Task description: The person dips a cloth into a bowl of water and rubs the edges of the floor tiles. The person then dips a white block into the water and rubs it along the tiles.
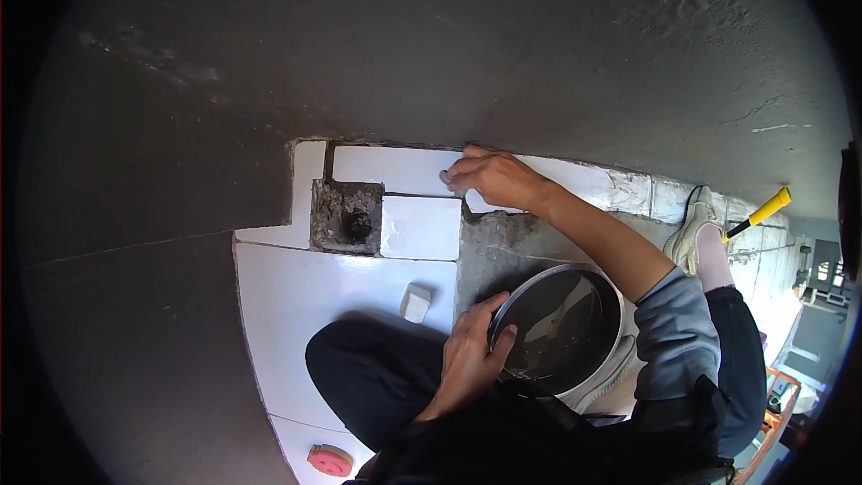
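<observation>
My left hand (469, 348) grips the near left rim of a round bucket (621, 323) with murky dark liquid in it, thumb inside and fingers outside. My right hand (498, 181) reaches to the strip of white tiles along the wall, fingers bent and pressed together at a tile joint. A small greyish bit shows at its fingertips, too small to name. Left of that hand lies a long white tile (386, 164). Below this is a wet square white tile (420, 228), beside a rough square recess (350, 216) with a dark hole.
A white block (416, 303) sits on the large white floor tile (305, 283) near my knee. At the lower left lies a pink-red sponge (329, 460). Bare grey mortar (503, 247) borders the tiles. A yellow-handled tool (768, 207) leans beside my shoe at right. The dark wall (431, 54) runs along the far side.
</observation>
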Motion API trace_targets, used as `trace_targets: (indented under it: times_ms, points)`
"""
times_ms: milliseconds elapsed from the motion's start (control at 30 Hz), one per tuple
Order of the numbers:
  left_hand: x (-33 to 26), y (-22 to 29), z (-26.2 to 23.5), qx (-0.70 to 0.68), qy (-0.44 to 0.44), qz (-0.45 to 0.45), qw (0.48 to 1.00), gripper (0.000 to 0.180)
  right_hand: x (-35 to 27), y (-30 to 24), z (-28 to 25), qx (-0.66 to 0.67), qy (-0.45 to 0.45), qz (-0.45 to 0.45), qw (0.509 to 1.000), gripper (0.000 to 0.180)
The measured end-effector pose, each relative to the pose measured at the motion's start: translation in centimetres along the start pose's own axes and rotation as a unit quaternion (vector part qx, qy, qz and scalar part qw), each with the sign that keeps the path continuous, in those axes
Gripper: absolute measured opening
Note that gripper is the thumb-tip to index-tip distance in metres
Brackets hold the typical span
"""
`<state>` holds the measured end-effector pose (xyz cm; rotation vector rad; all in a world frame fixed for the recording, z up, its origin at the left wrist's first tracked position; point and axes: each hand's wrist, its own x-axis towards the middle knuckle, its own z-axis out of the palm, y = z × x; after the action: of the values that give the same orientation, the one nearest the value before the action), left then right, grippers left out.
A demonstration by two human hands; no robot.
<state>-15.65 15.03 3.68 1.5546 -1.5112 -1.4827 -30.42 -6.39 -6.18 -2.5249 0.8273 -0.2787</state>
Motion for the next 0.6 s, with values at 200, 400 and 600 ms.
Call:
trace_targets:
  times_ms: [200, 400, 600]
  points:
    - [0.0, 0.2, -0.1, 0.004, -0.009, -0.027, 1.0, 0.04, -4.1, 0.8, -0.9, -0.002, 0.015, 0.008, 1.0, 0.033]
    - [-0.1, 0.1, 0.0, -0.005, -0.001, -0.014, 1.0, 0.04, -8.2, 1.3, -3.5, 0.024, 0.003, 0.084, 0.996, 0.027]
    - [-0.1, 0.1, 0.0, 0.008, 0.007, -0.01, 1.0, 0.04, -5.2, -0.7, -2.4, 0.147, 0.081, 0.186, 0.968, 0.027]
